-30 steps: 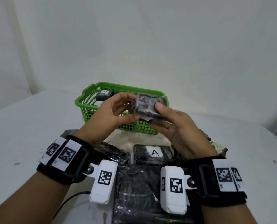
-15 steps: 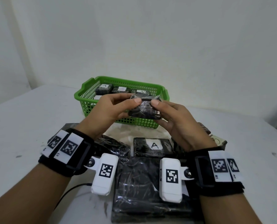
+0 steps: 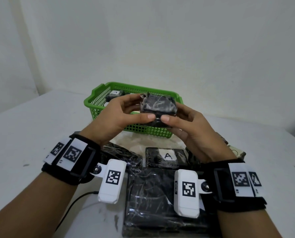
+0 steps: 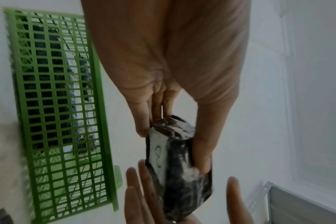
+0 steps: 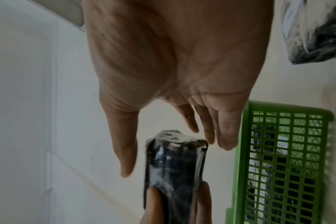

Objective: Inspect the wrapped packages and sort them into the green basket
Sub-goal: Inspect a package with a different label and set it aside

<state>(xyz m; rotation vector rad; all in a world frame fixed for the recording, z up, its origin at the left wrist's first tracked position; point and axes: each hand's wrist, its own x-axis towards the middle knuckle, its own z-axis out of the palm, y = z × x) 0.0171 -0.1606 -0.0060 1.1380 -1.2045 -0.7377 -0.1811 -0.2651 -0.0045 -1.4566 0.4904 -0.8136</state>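
The small wrapped package (image 3: 157, 107) has been turned over close to the green basket (image 3: 96, 102), its white label (image 4: 157, 151) now facing the basket. It is pinched by the left hand (image 3: 119, 117) and propped on the straight, slack fingers of the right hand (image 3: 191, 129). Inspection is judged nearly finished.

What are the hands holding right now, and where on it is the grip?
A small black wrapped package. The left hand pinches one end, thumb opposite fingers; the right hand hangs open round the other end.
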